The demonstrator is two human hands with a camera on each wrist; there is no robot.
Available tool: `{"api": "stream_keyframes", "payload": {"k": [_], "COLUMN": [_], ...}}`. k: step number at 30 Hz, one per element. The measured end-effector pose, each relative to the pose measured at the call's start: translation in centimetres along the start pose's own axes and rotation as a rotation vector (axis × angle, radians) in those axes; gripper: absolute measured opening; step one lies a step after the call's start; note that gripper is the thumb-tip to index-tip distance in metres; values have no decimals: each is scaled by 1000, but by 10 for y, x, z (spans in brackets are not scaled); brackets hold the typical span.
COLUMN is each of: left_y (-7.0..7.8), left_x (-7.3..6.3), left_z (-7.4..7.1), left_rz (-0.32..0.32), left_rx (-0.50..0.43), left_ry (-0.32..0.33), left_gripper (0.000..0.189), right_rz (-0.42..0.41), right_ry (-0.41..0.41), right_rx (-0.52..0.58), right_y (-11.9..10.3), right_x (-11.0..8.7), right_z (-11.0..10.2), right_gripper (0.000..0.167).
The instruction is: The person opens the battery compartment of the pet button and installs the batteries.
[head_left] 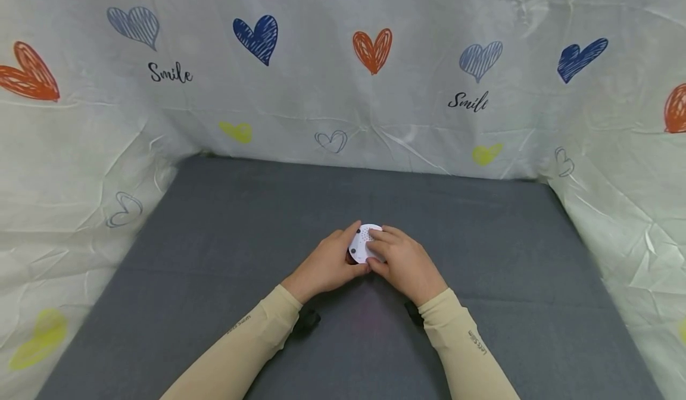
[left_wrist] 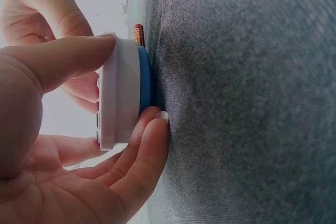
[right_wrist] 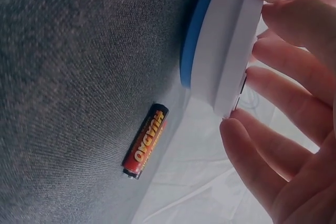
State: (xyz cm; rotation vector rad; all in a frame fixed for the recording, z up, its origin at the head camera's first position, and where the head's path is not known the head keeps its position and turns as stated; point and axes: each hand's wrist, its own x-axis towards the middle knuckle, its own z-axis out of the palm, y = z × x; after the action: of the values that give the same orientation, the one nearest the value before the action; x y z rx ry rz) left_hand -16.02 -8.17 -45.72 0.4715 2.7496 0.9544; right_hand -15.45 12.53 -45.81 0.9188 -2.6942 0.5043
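A round white device (head_left: 362,246) with a blue underside sits between both hands, close over the grey cloth. Small holes dot its face, with dark round spots near the edge. My left hand (head_left: 328,264) grips it at the side, thumb on the near rim and fingers around the opposite edge, fingertips down by the cloth. The right hand (head_left: 405,261) spreads its bent fingers over the face, thumb at the near rim and a fingertip at the far rim. Beside the device lies a red and black battery (right_wrist: 146,141), seen in the right wrist view and hidden by the right hand in the head view.
Grey cloth (head_left: 257,215) covers the table. A white curtain (head_left: 300,96) printed with hearts and "Smile" stands behind it and along both sides. Dark wrist-worn gear (head_left: 307,321) shows under the left sleeve.
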Motion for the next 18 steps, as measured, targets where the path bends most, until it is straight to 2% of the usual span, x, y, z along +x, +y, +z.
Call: {"api": "stream_keyframes", "payload": {"k": [12,15,18], "left_y": [-2,-2,-2], "left_x": [0,0,0], "left_z": [0,0,0], "left_rz": [9,15,14], "left_rx": [-4,-8,0], "left_ry": [-11,-13,-11], "left_gripper": [93,91,91], "right_rz": [-73,-83,-59], "right_ry": [87,90,70], "right_rx": [-48,-55,-22], "right_y": [-2,-3,-2], "right_x": [3,2,0], "right_z": [8,9,8], "right_gripper": [28,26,25]}}
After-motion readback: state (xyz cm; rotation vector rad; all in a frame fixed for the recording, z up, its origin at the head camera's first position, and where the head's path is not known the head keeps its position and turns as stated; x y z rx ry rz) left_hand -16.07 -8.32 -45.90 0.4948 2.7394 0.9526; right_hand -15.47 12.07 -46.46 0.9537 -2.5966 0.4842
